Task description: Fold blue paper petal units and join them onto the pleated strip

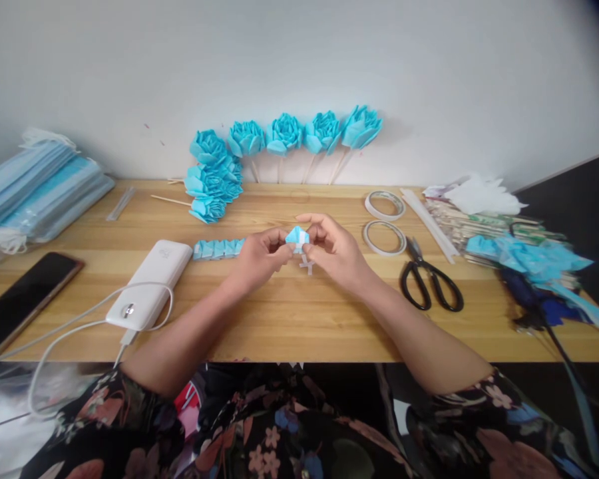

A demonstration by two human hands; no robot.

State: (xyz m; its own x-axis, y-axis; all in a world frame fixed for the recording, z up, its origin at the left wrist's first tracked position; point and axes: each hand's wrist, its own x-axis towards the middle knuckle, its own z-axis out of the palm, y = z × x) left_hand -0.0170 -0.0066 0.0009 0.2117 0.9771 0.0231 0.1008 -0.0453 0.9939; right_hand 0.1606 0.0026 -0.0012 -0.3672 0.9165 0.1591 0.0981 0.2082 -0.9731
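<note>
Wooden table against pale wall. Upper centre: four blue folded flowers on sticks, seemingly complete; a flower cluster sits to their left. Left of centre: row of folded blue pieces, shaping apparently done, not part of any bloom. Mid-frame: small blue-and-white folded piece, looks only part-worked; left hand pinches one side, right hand the other. Lower right: loose blue material, unfolded by the look of it. Scissors lie unheld.
</note>
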